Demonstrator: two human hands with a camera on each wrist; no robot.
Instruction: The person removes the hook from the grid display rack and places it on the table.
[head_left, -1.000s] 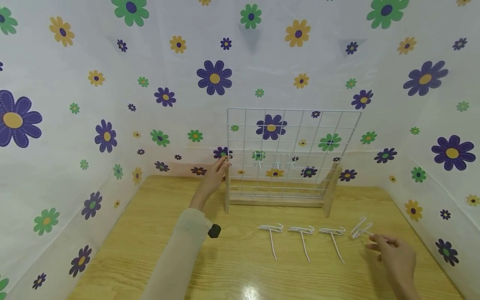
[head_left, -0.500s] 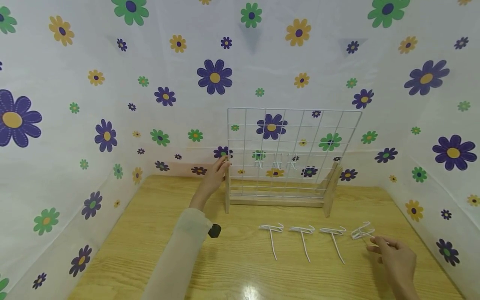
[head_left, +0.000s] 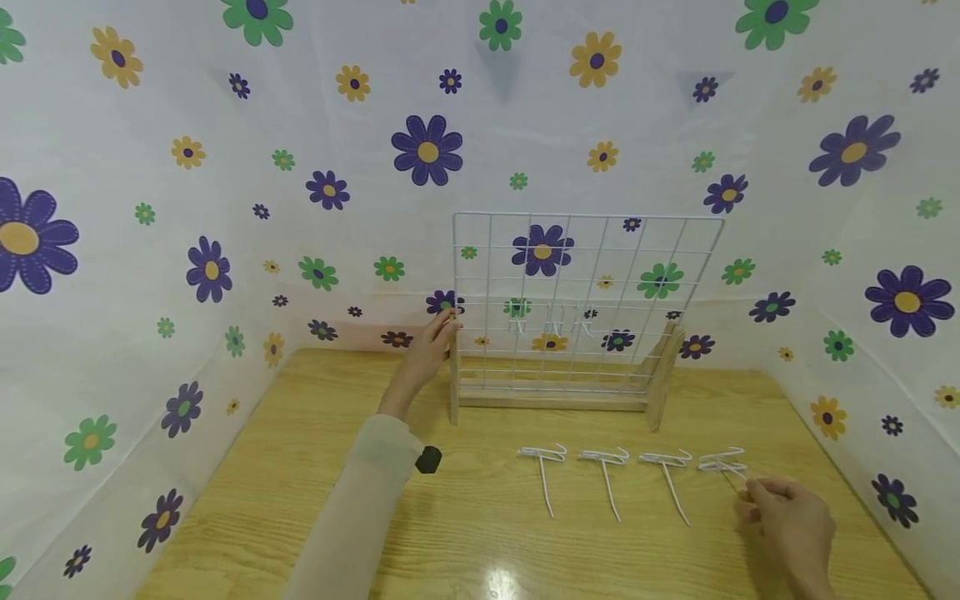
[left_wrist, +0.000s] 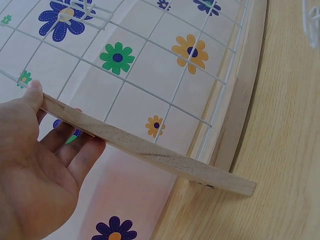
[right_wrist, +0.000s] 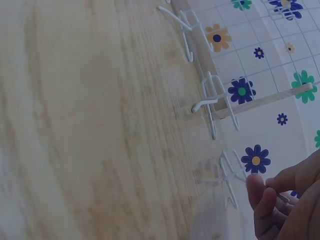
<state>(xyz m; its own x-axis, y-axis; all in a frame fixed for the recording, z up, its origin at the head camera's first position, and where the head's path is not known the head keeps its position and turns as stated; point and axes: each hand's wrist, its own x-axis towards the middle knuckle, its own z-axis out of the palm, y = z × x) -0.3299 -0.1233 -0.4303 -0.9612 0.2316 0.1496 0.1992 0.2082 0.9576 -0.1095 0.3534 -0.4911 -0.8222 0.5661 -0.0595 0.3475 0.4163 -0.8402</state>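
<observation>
A white wire grid (head_left: 588, 217) stands upright in a wooden stand (head_left: 555, 404) at the back of the table. My left hand (head_left: 422, 360) holds the stand's left upright (left_wrist: 145, 147), thumb at its top end and fingers behind it. At the table's right, my right hand (head_left: 793, 525) pinches the long prong of a white wire display hook (head_left: 722, 462), whose bracket end points away from the fingers. Left of it, three similar hooks, a left one (head_left: 543, 455), a middle one (head_left: 604, 458) and a right one (head_left: 666, 461), lie in a row.
Several small white hooks (head_left: 556, 323) hang on the grid's middle. The wooden tabletop (head_left: 450, 542) is enclosed by a flowered white cloth (head_left: 337, 250) at the back and both sides. A dark hexagonal piece (head_left: 428, 459) sits at the left sleeve's cuff.
The right hand has turned and lowered the hook it pinches, bringing its bracket end level with the row of hooks. The left hand stays on the stand; the head view shifts slightly.
</observation>
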